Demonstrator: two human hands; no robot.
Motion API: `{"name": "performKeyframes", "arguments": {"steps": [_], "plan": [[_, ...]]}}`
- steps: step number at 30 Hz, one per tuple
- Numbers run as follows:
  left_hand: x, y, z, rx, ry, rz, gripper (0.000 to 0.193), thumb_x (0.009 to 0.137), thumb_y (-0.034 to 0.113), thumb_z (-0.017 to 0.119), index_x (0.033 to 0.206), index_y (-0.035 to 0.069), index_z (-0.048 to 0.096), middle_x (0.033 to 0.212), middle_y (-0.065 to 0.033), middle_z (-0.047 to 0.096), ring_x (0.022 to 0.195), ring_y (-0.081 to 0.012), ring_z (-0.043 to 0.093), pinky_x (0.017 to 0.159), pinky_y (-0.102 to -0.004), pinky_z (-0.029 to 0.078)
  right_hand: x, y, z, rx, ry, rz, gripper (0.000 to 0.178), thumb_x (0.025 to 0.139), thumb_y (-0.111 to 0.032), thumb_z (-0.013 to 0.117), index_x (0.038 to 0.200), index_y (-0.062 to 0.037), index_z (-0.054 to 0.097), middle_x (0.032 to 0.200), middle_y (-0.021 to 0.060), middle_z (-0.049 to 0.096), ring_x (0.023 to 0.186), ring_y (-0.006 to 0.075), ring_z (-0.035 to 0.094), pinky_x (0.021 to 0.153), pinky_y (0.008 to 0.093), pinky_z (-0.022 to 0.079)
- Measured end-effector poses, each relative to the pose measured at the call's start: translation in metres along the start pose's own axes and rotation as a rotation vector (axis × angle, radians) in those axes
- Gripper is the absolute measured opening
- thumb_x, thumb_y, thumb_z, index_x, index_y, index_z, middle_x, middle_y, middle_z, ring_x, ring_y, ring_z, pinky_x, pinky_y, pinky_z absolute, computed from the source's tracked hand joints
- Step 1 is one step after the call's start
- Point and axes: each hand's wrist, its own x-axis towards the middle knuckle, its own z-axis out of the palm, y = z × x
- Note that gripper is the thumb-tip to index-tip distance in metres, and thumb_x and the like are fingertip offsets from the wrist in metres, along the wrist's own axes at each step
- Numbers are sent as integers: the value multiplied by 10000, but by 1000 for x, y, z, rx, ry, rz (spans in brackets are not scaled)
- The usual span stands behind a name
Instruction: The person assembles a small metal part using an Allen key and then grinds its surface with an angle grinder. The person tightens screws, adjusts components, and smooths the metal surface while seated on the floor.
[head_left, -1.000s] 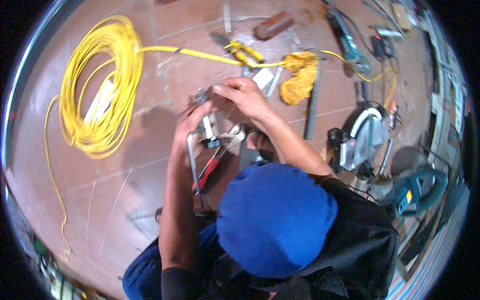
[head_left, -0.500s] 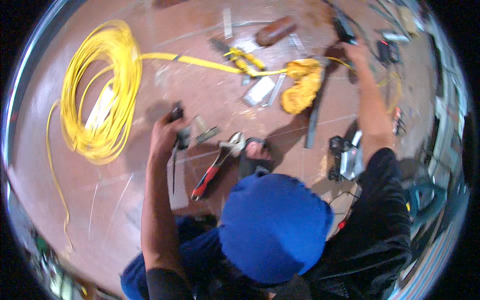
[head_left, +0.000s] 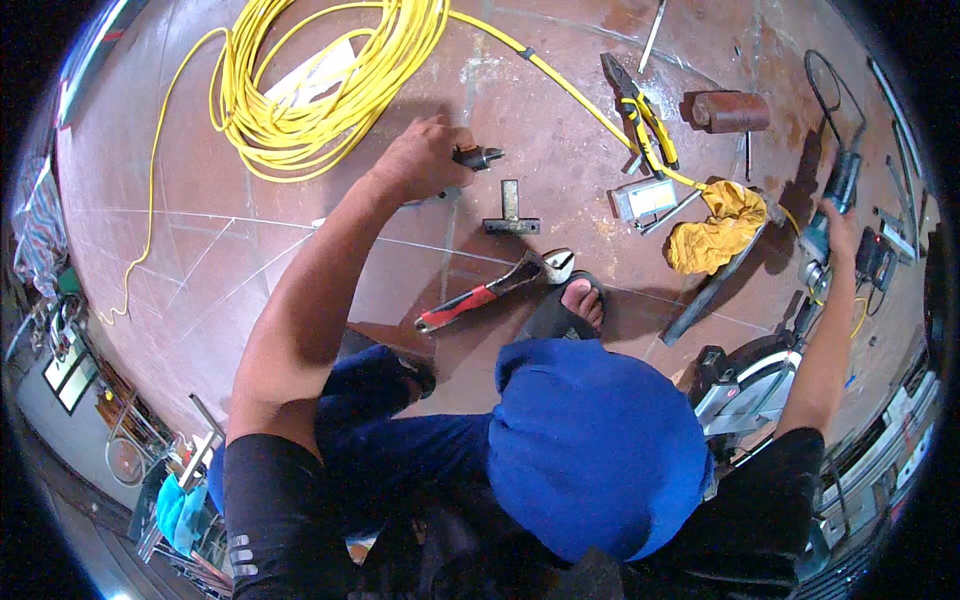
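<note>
My left hand point(head_left: 425, 160) is closed around a dark, short tool point(head_left: 480, 157), its blunt tip pointing right; its kind is unclear because my fingers cover most of it. Just below the tip, a T-shaped metal piece point(head_left: 511, 212) lies on the floor, apart from my hand. At the far right, my right hand point(head_left: 840, 235) grips an angle grinder point(head_left: 846, 180) with a teal head and a black body, its cord running upward. Between my hands, near my sandaled foot point(head_left: 583, 300), lies a large pair of red-handled pliers point(head_left: 490, 293).
A yellow cable coil point(head_left: 400, 80) lies upper left. Yellow-black pliers point(head_left: 650, 125), a rusty cylinder point(head_left: 735, 112), a small clear case point(head_left: 645, 200), a yellow glove or cloth point(head_left: 715, 235) and a dark bar point(head_left: 710, 300) lie right of centre. A machine point(head_left: 750, 385) stands beside my right arm.
The whole view has turned, so the floor items appear shifted right and rotated. My left hand has drawn slightly away from the T-shaped piece, and its tool now points right. The grinder stays in my right hand.
</note>
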Motion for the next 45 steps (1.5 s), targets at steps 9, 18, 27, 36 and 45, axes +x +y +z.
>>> {"name": "performKeyframes", "arguments": {"steps": [9,18,27,36,45], "plan": [[4,77,-29,198,186,68,664,809,434,792,1375,130,624,1254,-167,641,1229,-372,589,1063,-505,448,-192,-188,33,1512,-102,127,314,910,-300,718,1147,-99,671,1083,68,722,961,239,682,870,425,564],[-19,217,35,-2104,142,147,835,804,271,898,1468,18,457,1437,-85,520,1355,-233,466,1171,-403,348,-336,-292,156,1891,-192,177,608,832,-398,810,1296,-71,591,1262,110,650,1180,311,596,1088,503,452],[-33,205,-3,-2431,185,130,552,890,164,801,1364,31,553,1281,-54,660,1200,-221,605,1091,-406,446,-404,-298,170,1836,-340,60,751,834,-583,785,1345,-66,597,1303,137,648,1206,323,603,1107,524,442],[-19,185,-39,-1867,81,129,606,750,108,909,1254,24,584,1148,-85,703,1037,-214,677,942,-367,544,-389,-297,100,461,-50,-469,719,786,-284,844,1371,-11,527,1209,120,661,1113,258,647,995,423,508],[-28,185,2,-1503,61,194,995,778,548,842,1499,-7,437,1374,-301,578,1270,-386,596,1059,-433,466,-344,-295,138,1132,-348,-228,751,690,-286,775,1343,-7,530,1197,150,676,974,284,699,900,420,579]]}}
